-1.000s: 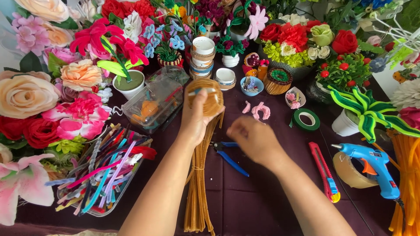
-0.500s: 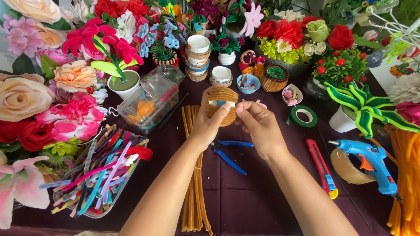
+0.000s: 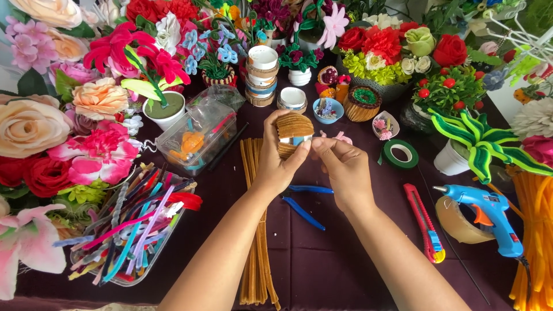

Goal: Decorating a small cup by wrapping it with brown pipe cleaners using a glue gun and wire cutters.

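Held in the left hand (image 3: 276, 164), right hand (image 3: 344, 167) pinching at 3 o'clock: small cup (image 3: 294, 135) mostly wrapped in brown pipe cleaners, middle band bare.

clear plastic box (image 3: 196, 138) left of centre; another clear tub (image 3: 129, 242) lower left.

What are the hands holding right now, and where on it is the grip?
Left hand grips the small cup wrapped in brown pipe cleaner around its side, thumb at the front. Right hand pinches its lower right edge with its fingertips.
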